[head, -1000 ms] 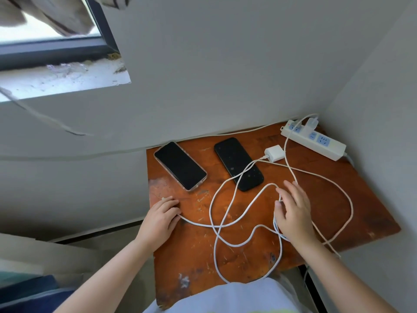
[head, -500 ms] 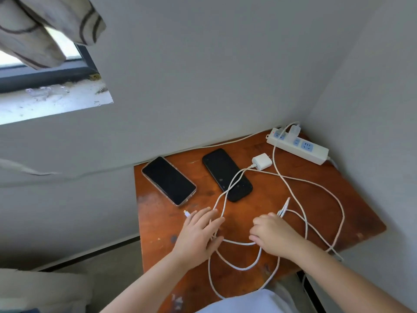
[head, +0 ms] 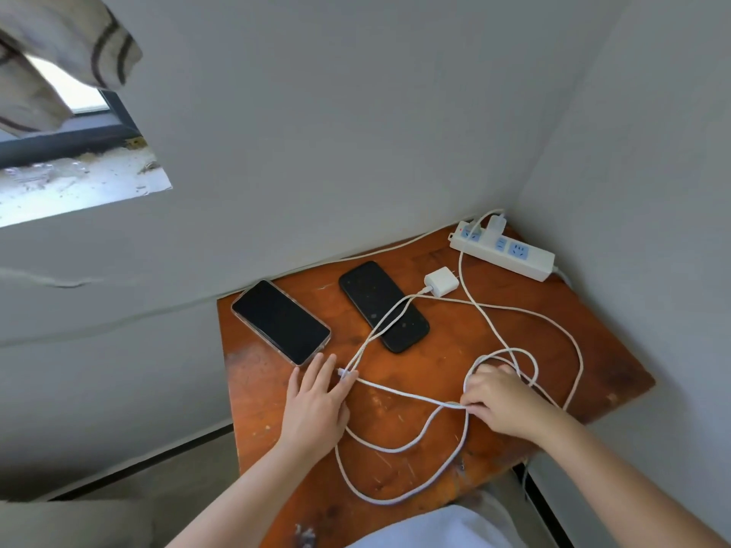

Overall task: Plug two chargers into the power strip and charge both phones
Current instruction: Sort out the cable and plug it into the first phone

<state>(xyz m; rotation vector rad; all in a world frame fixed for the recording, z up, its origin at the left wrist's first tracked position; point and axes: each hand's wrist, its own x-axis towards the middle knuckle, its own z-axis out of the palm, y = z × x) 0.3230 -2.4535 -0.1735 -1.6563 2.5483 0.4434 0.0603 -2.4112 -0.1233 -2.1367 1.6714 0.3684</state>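
Observation:
Two dark phones lie face up on the wooden table (head: 395, 460): a clear-cased phone (head: 281, 321) at the left and a black phone (head: 383, 306) beside it. A white power strip (head: 501, 251) sits in the far right corner with one white charger (head: 497, 223) plugged in. A second white charger (head: 441, 281) lies loose on the table. Tangled white cables (head: 399, 444) loop across the middle. My left hand (head: 316, 405) rests flat, fingers spread, at a cable's connector end (head: 343, 373) just below the clear-cased phone. My right hand (head: 500, 401) pinches a cable.
Grey walls close the table in at the back and right. A window sill (head: 75, 187) and striped cloth (head: 59, 53) are at the upper left. The table's left and near edges drop to the floor. My white shirt (head: 435, 528) shows at the bottom.
My left hand slid toward the clear-cased phone, up to the cable's connector end. My right hand shifted right and closed on a cable, pulling a length of it straight between the hands.

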